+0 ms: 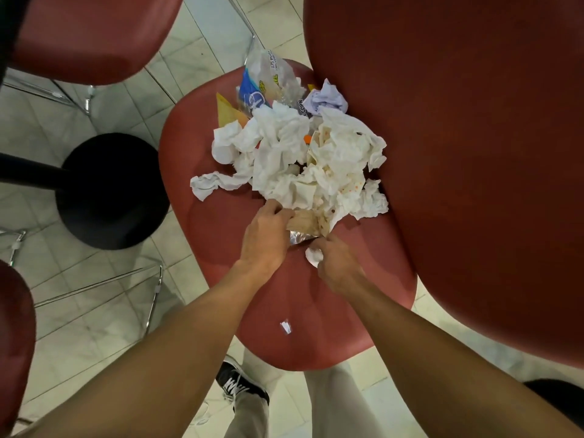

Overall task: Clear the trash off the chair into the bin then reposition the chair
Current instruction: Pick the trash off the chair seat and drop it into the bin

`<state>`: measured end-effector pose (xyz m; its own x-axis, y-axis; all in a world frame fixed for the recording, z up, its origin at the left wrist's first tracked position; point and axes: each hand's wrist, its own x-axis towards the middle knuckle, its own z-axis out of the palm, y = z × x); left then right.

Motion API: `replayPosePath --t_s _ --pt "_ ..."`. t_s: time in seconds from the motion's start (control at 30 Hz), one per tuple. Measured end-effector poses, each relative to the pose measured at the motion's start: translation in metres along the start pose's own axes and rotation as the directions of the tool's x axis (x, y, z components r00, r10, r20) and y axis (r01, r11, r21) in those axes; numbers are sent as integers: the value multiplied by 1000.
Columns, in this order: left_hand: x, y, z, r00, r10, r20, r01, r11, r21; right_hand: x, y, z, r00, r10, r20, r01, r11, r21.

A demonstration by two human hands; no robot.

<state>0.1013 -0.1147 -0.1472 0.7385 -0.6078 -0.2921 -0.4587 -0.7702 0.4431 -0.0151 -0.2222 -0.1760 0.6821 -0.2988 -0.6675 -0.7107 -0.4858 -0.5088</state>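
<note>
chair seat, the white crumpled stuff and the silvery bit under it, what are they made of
Chair seat: likely moulded plastic, smooth and glossy red with soft reflections.
White crumpled stuff: paper napkins or tissue, matte, softly creased, some stained.
Silvery bit: probably foil wrapper, shiny and wrinkled.
</note>
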Motion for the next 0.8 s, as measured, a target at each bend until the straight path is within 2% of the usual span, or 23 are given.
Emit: replayPosePath --t_s 0.2,0.3,0.47,0.6,0.8 --pt "-35 -6 -27 996 -36 -76 31 997 -69 -31 -20 -12 998 -63 -10 63 998 -15" --pt "-63 -11 -48 992 -58 -109 48 994 -97 -52 -37 -14 999 -37 8 37 996 -85" --pt "-119 -25 -75 979 -117 -168 91 984 -151 -84 -70 -4 996 -86 -24 80 978 -195" --pt "-169 -48 -91 956 -200 -215 163 971 -177 -112 -105 13 989 -149 -12 142 963 -227" --pt "-261 -98 -114 887 -404 -222 346 902 -260 -163 -162 65 958 -287 11 282 934 -220"
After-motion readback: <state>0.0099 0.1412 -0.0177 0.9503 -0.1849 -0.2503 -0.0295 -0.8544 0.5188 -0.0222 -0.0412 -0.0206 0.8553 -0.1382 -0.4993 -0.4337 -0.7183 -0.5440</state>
